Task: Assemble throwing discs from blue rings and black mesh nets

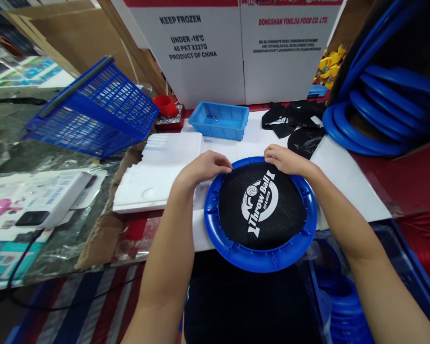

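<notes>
A blue plastic ring [215, 224] with a black mesh disc [261, 205] printed "Throw Ball" lies on a white board [347, 181] in front of me. My left hand [204, 167] pinches the ring's far left rim where the mesh meets it. At the far top of the rim my right hand [284, 159] presses down with curled fingers on the mesh edge. Both forearms reach in from the bottom of the view.
A small blue tray [220, 119] sits behind the ring. Loose black mesh pieces [294, 119] lie at the back right beside a stack of blue rings [380, 110]. A tilted blue basket [96, 110], red cup [166, 105] and white boxes [236, 48] stand behind.
</notes>
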A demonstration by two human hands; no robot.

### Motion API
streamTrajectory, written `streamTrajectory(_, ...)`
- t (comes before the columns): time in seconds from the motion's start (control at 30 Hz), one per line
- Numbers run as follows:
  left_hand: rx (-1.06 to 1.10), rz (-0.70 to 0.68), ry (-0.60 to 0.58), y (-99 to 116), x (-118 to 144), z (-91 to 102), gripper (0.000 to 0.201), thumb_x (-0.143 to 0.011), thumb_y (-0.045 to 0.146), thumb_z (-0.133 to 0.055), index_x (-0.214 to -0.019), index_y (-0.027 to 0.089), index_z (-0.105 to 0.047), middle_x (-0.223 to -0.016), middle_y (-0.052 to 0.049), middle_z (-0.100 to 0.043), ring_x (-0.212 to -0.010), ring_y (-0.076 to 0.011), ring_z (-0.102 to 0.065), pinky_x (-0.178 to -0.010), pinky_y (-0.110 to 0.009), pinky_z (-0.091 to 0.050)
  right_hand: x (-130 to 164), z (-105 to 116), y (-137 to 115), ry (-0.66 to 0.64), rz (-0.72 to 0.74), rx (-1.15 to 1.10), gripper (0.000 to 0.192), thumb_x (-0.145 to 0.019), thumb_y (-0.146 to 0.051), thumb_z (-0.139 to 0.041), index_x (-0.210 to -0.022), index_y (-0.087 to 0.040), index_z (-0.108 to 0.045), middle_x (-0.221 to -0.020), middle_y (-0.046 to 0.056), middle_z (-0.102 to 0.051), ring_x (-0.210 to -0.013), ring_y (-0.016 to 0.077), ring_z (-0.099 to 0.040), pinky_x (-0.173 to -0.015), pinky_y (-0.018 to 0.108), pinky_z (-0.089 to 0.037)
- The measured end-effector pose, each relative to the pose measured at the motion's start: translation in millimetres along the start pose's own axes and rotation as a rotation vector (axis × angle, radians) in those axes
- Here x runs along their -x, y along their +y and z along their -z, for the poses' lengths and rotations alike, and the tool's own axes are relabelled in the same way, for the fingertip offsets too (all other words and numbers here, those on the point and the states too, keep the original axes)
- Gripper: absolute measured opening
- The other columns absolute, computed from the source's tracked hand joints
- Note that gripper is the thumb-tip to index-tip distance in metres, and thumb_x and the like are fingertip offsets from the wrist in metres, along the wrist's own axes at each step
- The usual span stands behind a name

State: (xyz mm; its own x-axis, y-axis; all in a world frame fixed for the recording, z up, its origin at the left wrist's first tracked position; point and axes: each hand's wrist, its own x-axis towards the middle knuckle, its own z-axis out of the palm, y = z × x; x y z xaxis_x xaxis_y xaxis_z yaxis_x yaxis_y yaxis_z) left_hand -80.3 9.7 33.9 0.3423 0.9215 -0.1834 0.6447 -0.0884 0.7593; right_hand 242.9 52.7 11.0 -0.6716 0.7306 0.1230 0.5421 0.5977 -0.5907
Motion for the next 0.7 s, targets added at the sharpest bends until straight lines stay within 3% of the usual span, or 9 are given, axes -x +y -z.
streamTrajectory(0.23,0.014,-0.012,0.044,5,-1,-4.6,0.01,-0.077,0.028,-0.078,-0.083,0.022,-0.083,-0.088,-0.006,-0.084,-0.086,-0.024,-0.077,-0.088,-0.038,-0.058,2,4,1,-0.033,-0.029,-0.069,0.018,-0.101,-0.026,-0.059,-0.09,-0.021,-0.072,-0.115,0.011,-0.068,-0.105,0.0271,-0.067,-0.106,0.047,-0.054)
streamTrajectory(0.37,-0.057,-0.018,0.097,8,0,-8.9,0.01,-0.079,0.027,-0.077,-0.084,0.021,-0.082,-0.088,-0.006,-0.084,-0.087,-0.0249,-0.077,-0.087,-0.039,-0.057,3,1,-5,0.001,-0.031,0.031,0.02,-0.103,-0.022,-0.056,-0.093,-0.02,-0.074,-0.118,0.012,-0.067,-0.108,0.0272,-0.066,-0.108,0.045,-0.053)
streamTrajectory(0.7,-0.218,-0.027,0.159,21,4,-15.5,0.009,-0.084,0.021,-0.074,-0.088,0.021,-0.083,-0.092,-0.006,-0.083,-0.088,-0.025,-0.075,-0.085,-0.038,-0.054,11,7,-4,-0.09,-0.068,0.255,0.022,-0.106,-0.023,-0.052,-0.095,-0.02,-0.071,-0.114,0.014,-0.069,-0.104,0.029,-0.066,-0.099,0.044,-0.054)
